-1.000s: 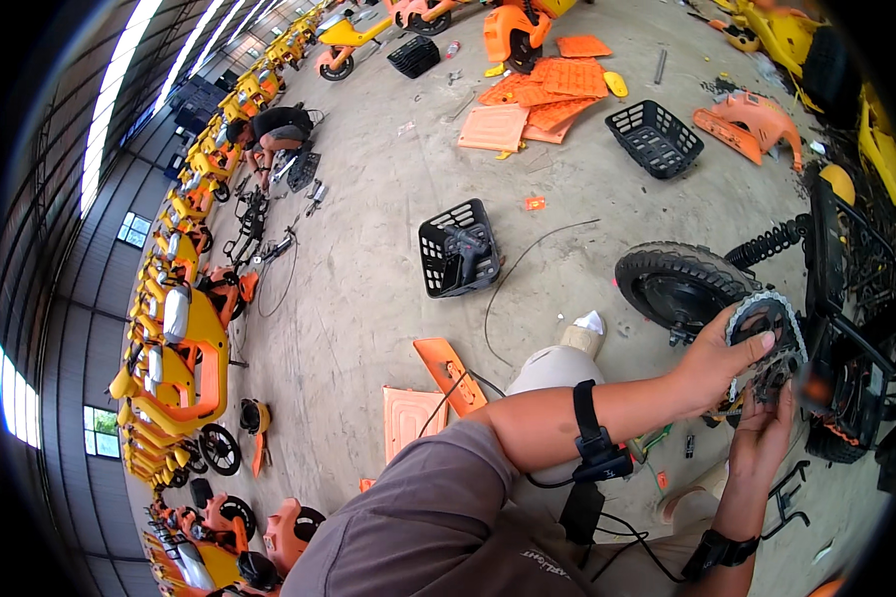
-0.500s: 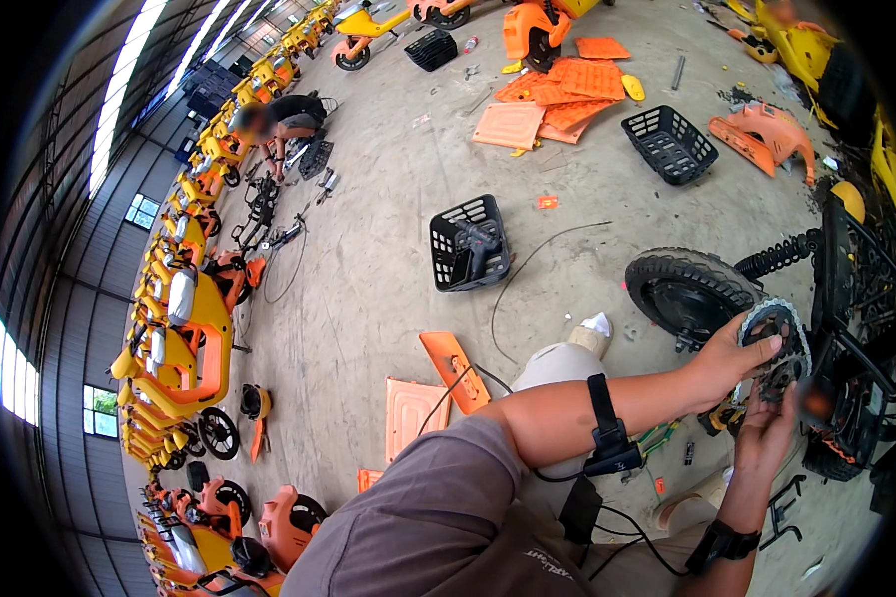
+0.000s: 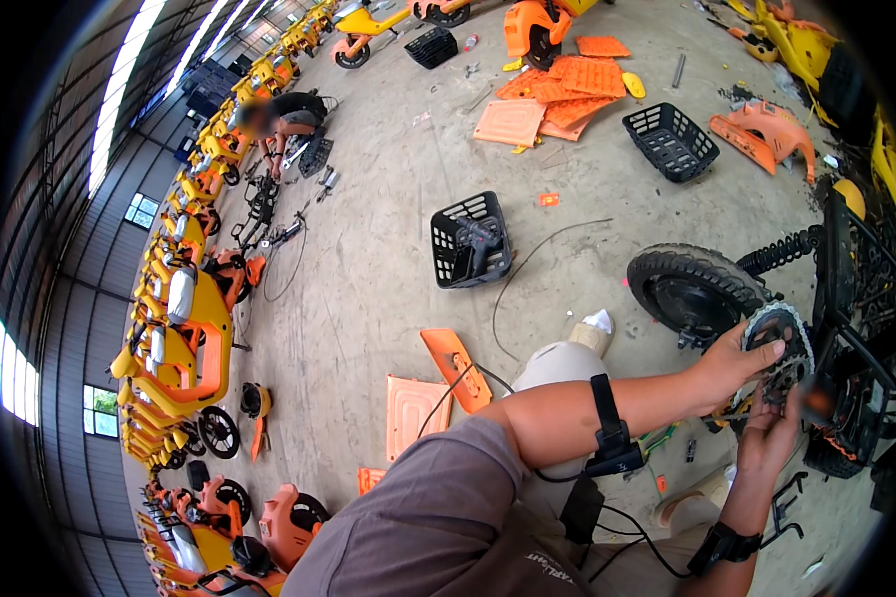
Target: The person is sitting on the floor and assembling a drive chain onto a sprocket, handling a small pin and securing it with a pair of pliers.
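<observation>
A dark chainring (image 3: 790, 328) with a silver toothed or chain-lined rim is held up at the right. My left hand (image 3: 735, 370) grips its near left side, with the thumb laid across the face and the other fingers hidden behind. From below, my right hand (image 3: 770, 434) closes its raised fingers on the lower part of the same chainring. Its fingertips are partly hidden. Close behind are a black-tyred wheel (image 3: 689, 291), a coil-spring shock absorber (image 3: 779, 257) and the black frame (image 3: 834, 269) of a stripped scooter.
A black basket (image 3: 471, 242) holding a power drill stands ahead, near a loose cable (image 3: 516, 275). Orange panels (image 3: 567, 92) lie piled farther off. Another black basket (image 3: 670, 142) sits near an orange fender (image 3: 779, 134). At left, a person (image 3: 291, 117) crouches by parked yellow scooters (image 3: 191, 343).
The chainring and both my hands have shifted very slightly, with the grip kept. The crouching person's hands have moved a little over the parts on the floor.
</observation>
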Demonstrator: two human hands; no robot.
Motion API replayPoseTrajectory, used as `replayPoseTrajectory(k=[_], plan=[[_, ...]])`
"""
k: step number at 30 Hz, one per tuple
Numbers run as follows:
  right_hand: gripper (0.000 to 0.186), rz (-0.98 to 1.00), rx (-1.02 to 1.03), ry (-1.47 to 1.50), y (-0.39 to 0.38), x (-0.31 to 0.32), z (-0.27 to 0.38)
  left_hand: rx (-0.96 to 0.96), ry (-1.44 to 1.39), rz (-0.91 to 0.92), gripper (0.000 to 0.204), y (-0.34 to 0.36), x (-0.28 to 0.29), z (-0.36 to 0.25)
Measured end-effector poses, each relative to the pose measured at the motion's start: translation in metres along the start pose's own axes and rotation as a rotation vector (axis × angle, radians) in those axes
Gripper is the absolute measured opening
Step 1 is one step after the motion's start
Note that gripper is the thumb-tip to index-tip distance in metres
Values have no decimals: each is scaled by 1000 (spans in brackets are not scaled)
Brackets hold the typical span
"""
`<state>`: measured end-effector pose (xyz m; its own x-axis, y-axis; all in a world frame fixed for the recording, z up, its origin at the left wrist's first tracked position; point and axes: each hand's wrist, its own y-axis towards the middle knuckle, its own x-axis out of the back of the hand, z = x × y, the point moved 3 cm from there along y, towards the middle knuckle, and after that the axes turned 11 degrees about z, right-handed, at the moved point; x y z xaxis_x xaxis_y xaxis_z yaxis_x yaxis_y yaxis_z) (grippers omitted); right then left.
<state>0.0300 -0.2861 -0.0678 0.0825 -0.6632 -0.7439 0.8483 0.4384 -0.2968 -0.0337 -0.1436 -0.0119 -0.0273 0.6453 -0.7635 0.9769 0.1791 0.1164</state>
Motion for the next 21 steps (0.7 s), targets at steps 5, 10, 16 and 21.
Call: replayPoseTrajectory(k=[5,10,16,21], plan=[[33,34,-21,3,-2,3,0,6,38,0,43,-2,1,2],[30,18,-39,31,-2,6,-1,29,54,-6,42,-4,0,1],[28,27,-39,30,-2,6,-1,7,62,-10,43,-4,-1,-2],[27,34,-34,21,-4,-2,-2,14,71,-24,43,-5,-1,-4]])
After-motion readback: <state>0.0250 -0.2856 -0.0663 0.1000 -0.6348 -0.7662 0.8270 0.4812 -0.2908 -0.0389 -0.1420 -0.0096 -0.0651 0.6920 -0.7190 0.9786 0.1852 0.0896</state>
